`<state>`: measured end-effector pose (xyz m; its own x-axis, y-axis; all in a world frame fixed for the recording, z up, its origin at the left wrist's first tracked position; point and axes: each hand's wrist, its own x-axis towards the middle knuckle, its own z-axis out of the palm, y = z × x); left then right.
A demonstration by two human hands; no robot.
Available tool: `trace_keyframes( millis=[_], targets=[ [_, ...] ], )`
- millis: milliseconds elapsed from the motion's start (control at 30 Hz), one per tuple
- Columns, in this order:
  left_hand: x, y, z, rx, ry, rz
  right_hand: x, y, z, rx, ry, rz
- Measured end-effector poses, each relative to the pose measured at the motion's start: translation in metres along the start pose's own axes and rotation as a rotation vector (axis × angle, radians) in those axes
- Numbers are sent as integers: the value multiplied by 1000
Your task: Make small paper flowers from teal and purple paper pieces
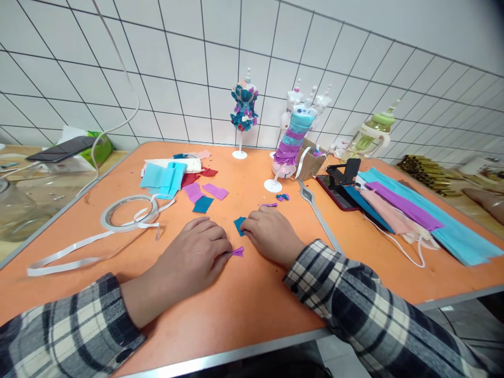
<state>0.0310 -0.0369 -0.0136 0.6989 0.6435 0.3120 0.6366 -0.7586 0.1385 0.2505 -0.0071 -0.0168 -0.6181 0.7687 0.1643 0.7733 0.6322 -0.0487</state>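
Low over the orange table, my left hand [195, 252] pinches a small gathered piece of purple crepe paper [238, 252], its fanned end sticking out to the right. My right hand [271, 233] has its fingers closed on the edge of a small teal paper piece [239, 226] that lies on the table. Just beyond the hands are another teal square [202, 204] and two purple paper pieces [215, 191]. A twisted purple scrap [270, 205] and a small teal-and-purple paper bow [282, 197] lie past my right hand.
White double-sided tape [106, 216] with loose strips lies left. Behind stand mini dress forms, one in teal ruffles [244, 105], one in purple and blue bands [289, 142]. Right are scissors-like grey tool [315, 205], a phone [334, 193], long paper strips [464, 239] and a green-lidded bottle [372, 134].
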Motion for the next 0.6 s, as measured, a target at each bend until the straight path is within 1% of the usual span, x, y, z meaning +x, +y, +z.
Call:
trace_keyframes(
  millis=[100, 200, 233, 267, 367, 433, 533, 600],
  targets=[
    [0, 2, 0, 9, 12, 3, 0, -11, 1, 92, 44, 13],
    [-1, 3, 0, 17, 24, -2, -3, -12, -2, 200, 118, 48],
    [-1, 3, 0, 20, 22, -5, -4, -11, -2, 219, 125, 59],
    [-1, 3, 0, 23, 18, -7, -4, -10, -3, 226, 116, 64],
    [-1, 2, 1, 40, 12, -12, -2, -8, -2, 197, 24, 42],
    [0, 1, 2, 59, 15, -11, 0, -8, 0, 184, -16, 23],
    [0, 1, 3, 84, 16, -8, 2, -10, 0, 232, -31, 3],
    [0, 1, 3, 92, 13, -4, 2, -11, -4, 282, -19, 7]
  ],
)
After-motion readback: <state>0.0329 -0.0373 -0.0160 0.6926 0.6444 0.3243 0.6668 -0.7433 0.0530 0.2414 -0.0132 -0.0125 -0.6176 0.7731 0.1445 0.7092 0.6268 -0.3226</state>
